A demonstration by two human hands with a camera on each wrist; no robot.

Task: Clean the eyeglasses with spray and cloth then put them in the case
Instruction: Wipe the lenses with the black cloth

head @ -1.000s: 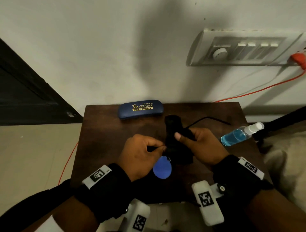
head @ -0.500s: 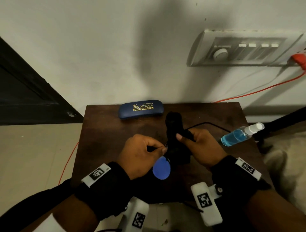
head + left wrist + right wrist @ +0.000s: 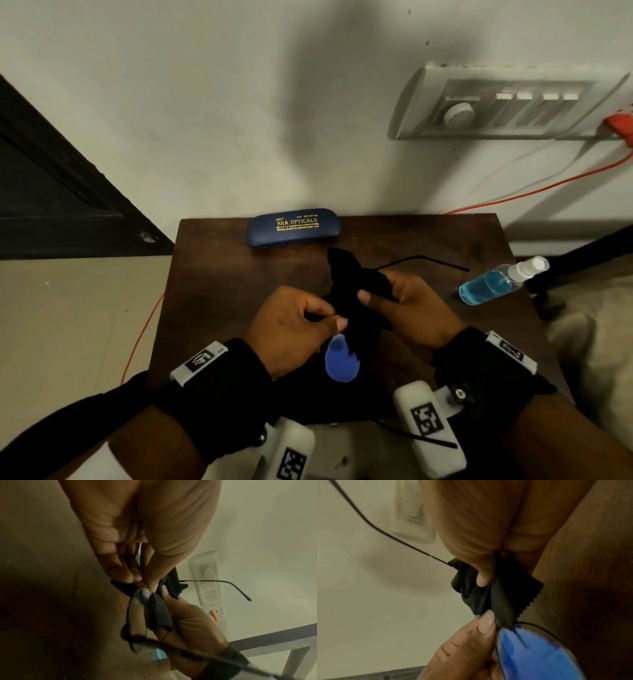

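One eyeglasses (image 3: pixel 340 359) pinched in left hand (image 3: pixel 291 329), one cloth (image 3: pixel 356 291) in right hand (image 3: pixel 411 308).

A white switch panel (image 3: pixel 507 102) hangs on the wall above the dark wooden table (image 3: pixel 219 274), an orange cable (image 3: pixel 534 190) trailing beneath.

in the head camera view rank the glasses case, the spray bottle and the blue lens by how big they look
1. glasses case, largest.
2. spray bottle, close behind; it lies angled, so not certain.
3. blue lens, smallest, though partly covered by the cloth.
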